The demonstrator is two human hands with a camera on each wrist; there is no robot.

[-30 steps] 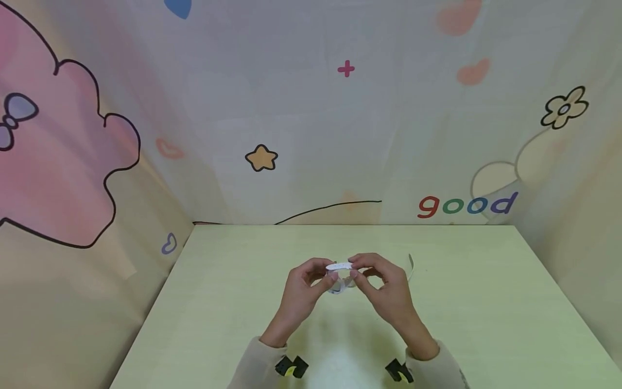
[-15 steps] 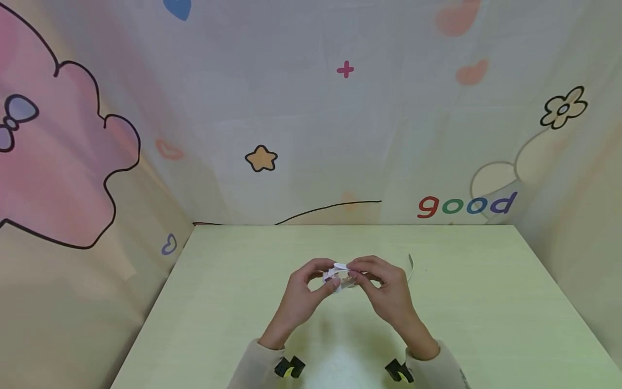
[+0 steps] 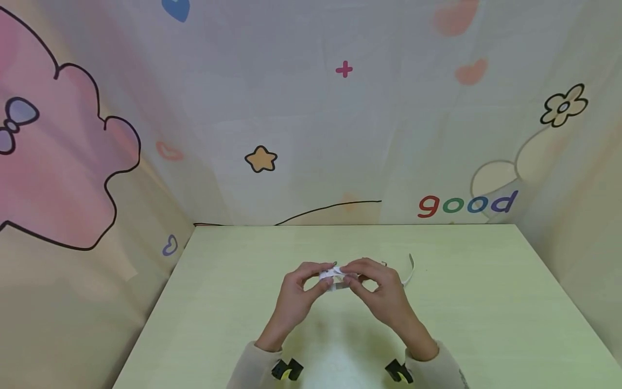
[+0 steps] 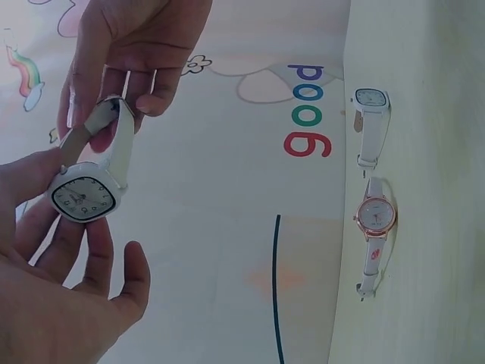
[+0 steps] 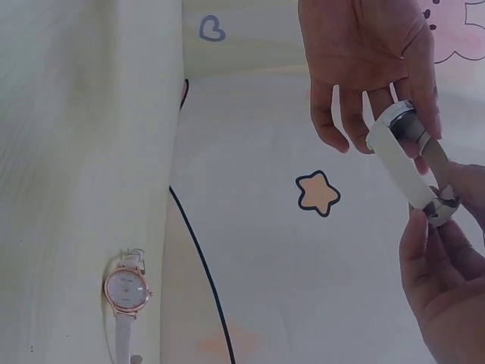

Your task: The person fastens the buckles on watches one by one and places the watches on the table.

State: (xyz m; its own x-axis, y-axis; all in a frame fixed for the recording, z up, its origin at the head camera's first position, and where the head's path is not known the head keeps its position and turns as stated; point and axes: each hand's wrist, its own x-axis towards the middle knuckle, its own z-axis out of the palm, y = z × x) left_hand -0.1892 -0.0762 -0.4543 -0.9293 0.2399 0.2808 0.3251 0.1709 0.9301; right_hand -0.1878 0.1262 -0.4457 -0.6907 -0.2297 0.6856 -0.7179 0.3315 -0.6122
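Both hands hold a white wristwatch [image 4: 83, 199] with a rounded-square dial, raised above the table, its white strap bent into a loop. My left hand [image 3: 298, 289] pinches the watch at its case, thumb on one side and fingers on the other. At the other end of the loop, my right hand [image 3: 381, 286] pinches the strap beside its metal buckle [image 5: 442, 208]. The dial faces the left wrist camera. In the head view the fingers cover much of the watch.
On the pale table [image 3: 218, 302] lie a second white watch [image 4: 371, 97] with a squarish case and a rose-gold round watch [image 4: 376, 217] with a light strap. A printed curtain [image 3: 301, 108] stands behind the table.
The watch has turned between the fingers, and its strap now shows as a narrower loop. The right hand has shifted slightly left and down, uncovering more of a strap on the table.
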